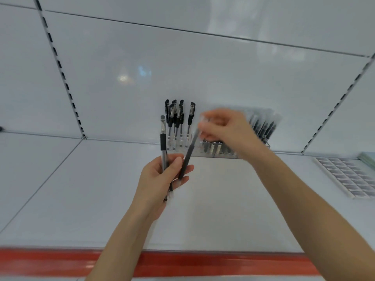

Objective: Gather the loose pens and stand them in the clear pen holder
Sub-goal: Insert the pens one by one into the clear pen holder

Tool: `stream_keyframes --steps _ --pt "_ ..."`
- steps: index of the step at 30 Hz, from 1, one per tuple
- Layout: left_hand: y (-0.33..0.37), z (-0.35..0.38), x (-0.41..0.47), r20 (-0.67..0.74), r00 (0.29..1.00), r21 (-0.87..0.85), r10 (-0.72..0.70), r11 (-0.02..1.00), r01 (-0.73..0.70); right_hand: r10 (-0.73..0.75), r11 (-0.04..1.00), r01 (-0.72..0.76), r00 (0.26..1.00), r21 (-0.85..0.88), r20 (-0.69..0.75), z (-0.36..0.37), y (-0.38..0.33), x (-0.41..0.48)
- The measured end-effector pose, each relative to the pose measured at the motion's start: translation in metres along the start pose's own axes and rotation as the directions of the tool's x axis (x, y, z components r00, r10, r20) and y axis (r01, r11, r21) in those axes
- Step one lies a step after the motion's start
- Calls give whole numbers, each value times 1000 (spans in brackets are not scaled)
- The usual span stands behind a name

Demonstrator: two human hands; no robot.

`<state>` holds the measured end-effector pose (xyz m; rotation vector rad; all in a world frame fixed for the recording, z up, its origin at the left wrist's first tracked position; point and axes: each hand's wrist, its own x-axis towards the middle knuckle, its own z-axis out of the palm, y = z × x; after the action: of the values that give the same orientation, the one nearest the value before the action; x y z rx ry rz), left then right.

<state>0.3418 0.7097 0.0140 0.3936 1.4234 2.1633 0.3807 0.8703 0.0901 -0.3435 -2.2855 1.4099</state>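
Where white shelf (101, 199) meets back panel (142, 57), the pen holder (205, 154) stands

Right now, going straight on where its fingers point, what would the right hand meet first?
Probably the capped pens standing in the clear pen holder, just left of the right hand; blur leaves depth unclear.

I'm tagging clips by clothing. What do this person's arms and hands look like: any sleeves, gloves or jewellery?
Left forearm and right forearm are bare, no sleeve showing. The left hand has no glove, ring or watch. The right hand is gloveless, wrist bare, but too blurred to rule out a ring.
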Motion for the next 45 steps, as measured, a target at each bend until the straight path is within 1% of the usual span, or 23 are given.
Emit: stream_keyframes --steps 2,4,5,7,11,14,17,20,22,26,28,29,30,31,32,33,34,35,37,39,42,43,45 --pt "-1 -6 1 -18 1000 84 -5 996 6 -48 999 45 984 -24 -172 -19 -4 17" --pt "-2 -11 0 -46 999 177 1 984 7 -150 985 114 939 -130 -309 -33 -6 38" --pt "-2 -13 -1 -56 998 210 6 978 6 -207 968 140 915 -209 -346 -36 -5 47" --pt "-2 -15 -1 -63 998 251 19 968 -3 -295 922 164 884 -350 -363 -36 0 64" --pt "0 -16 -4 -78 996 310 54 950 -27 -348 849 189 902 -493 -255 -29 11 78" --pt "1 -19 -5 -97 993 330 60 944 -24 -360 825 201 907 -528 -217 -28 14 80" --pt "1 -19 -6 -117 992 310 46 951 -7 -344 795 198 926 -573 -157 -25 17 79" --pt "0 -18 -6 -124 991 310 43 951 -3 -292 688 186 956 -702 -33 -20 21 81" --pt "-1 -18 -6 -106 993 323 57 946 -20 -245 636 159 970 -755 -2 -19 18 84" --pt "0 -16 -9 -90 993 285 79 957 -50 -137 581 116 990 -806 43 -20 15 88" --pt "1 -16 -10 -97 992 256 80 965 -52 -117 566 117 991 -816 61 -20 17 84" --pt "0 -16 -10 -96 992 244 78 968 -52 -155 576 133 987 -807 52 -20 18 79" --pt "1 -17 -10 -87 993 228 74 972 -52 -223 619 151 975 -771 11 -18 18 73" --pt "1 -17 -10 -73 995 201 70 978 -54 -283 701 161 957 -695 -63 -15 15 63" --pt "2 -17 -10 -54 996 168 67 984 -57 -304 794 172 943 -583 -136 -11 10 52" --pt "3 -17 -10 -31 997 136 64 989 -59 -277 872 174 946 -458 -168 -7 6 41" --pt "4 -16 -10 -8 998 108 59 993 -58 -211 927 153 968 -343 -137 -1 1 30" --pt "4 -15 -10 15 999 88 52 995 -54 -132 962 115 990 -247 -53 5 -2 21" --pt "2 -12 -10 54 997 80 46 996 -50 -19 993 34 992 -113 128 17 -5 7" --pt "1 -8 -11 78 996 97 46 994 -54 4 1000 -1 980 -12 197 25 -3 1" --pt "0 -6 -12 53 998 125 42 991 -49 -10 997 -2 988 81 152 24 -1 2" --pt "0 -8 -11 26 999 127 35 991 -38 -2 995 -8 995 99 103 20 -1 5" --pt "-1 -13 -11 -37 999 116 26 993 -22 14 991 -9 999 132 -41 7 -4 13"
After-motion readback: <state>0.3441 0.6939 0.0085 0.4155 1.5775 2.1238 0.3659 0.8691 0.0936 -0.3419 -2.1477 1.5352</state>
